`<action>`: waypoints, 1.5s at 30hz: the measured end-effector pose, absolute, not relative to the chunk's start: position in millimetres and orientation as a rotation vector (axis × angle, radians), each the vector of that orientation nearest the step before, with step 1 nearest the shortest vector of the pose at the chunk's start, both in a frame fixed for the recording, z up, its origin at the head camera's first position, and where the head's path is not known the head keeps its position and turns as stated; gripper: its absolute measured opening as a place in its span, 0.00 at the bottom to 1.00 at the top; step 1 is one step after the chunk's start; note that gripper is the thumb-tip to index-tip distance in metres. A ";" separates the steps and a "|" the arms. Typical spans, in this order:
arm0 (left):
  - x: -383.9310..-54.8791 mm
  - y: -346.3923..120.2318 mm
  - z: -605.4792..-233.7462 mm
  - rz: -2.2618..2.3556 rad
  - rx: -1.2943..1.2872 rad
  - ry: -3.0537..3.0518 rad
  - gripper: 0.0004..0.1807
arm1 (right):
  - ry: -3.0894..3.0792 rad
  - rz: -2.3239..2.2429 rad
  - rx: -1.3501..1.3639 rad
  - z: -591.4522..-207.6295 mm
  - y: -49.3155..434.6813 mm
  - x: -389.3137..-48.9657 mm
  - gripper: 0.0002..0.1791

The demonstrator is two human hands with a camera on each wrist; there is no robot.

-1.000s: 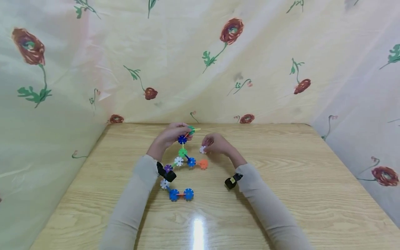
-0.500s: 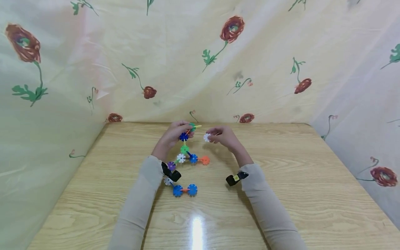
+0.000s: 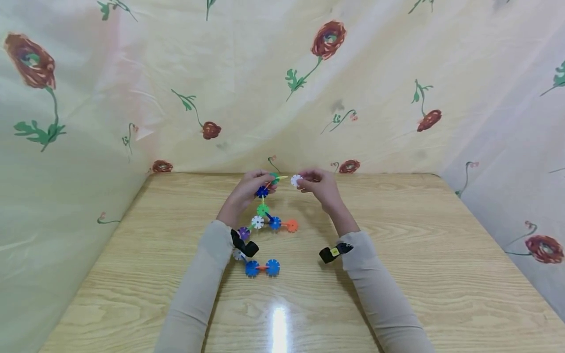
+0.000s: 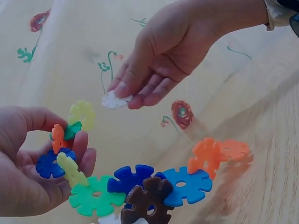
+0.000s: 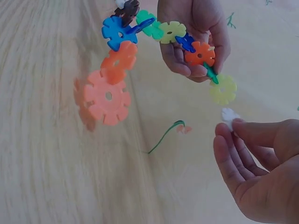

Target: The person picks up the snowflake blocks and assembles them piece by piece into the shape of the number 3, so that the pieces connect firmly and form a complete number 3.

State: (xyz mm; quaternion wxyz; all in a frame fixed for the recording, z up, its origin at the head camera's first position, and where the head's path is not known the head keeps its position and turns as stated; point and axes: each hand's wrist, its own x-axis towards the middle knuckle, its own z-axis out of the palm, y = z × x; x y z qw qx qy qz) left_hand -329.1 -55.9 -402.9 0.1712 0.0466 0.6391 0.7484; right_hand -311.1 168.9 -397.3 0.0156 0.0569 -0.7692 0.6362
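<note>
My left hand (image 3: 243, 192) pinches the far end of a chain of slotted, flower-shaped plastic discs, near a green disc (image 3: 275, 179). From that green piece a pale yellow disc (image 5: 224, 89) sticks out toward the right. Between the thumb and fingers of my right hand (image 3: 325, 190) is a loose white disc (image 3: 296, 181), held a small gap away from the yellow one. A blue disc (image 5: 119, 33) and orange discs (image 5: 108, 97) form a side branch of the chain. My left wrist hides part of the chain near the purple disc (image 3: 243, 233).
The chain's near end, two blue discs (image 3: 272, 267) joined by an orange one (image 3: 262, 268), lies on the wooden table (image 3: 397, 264). Behind the table's far edge hangs a flower-patterned cloth (image 3: 260, 98). Black wrist cameras (image 3: 328, 254) sit on both sleeves.
My right hand has lifted the white disc from lower down, up and away from me, level with the yellow disc. My left hand keeps its hold and has shifted slightly right.
</note>
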 end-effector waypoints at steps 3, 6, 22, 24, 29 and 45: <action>-328.7 -52.6 -400.6 2.116 0.134 1.820 0.10 | -2.343 1.987 0.149 -394.3 169.4 -310.2 0.15; -328.7 -50.3 -399.5 2.103 0.148 1.831 0.10 | -2.297 1.997 0.128 -392.0 170.2 -309.5 0.15; -330.4 -43.7 -404.8 2.091 0.248 1.830 0.08 | -2.294 2.023 0.146 -389.4 173.4 -308.3 0.15; -330.5 -43.0 -405.7 2.090 0.256 1.832 0.07 | -2.300 2.031 0.139 -389.1 174.4 -308.1 0.15; -329.4 -41.4 -406.4 2.090 0.250 1.830 0.06 | -2.327 2.033 0.139 -388.2 176.3 -307.3 0.15; -328.7 -35.7 -404.3 2.094 0.259 1.775 0.05 | -2.323 2.073 0.163 -389.5 174.0 -308.6 0.15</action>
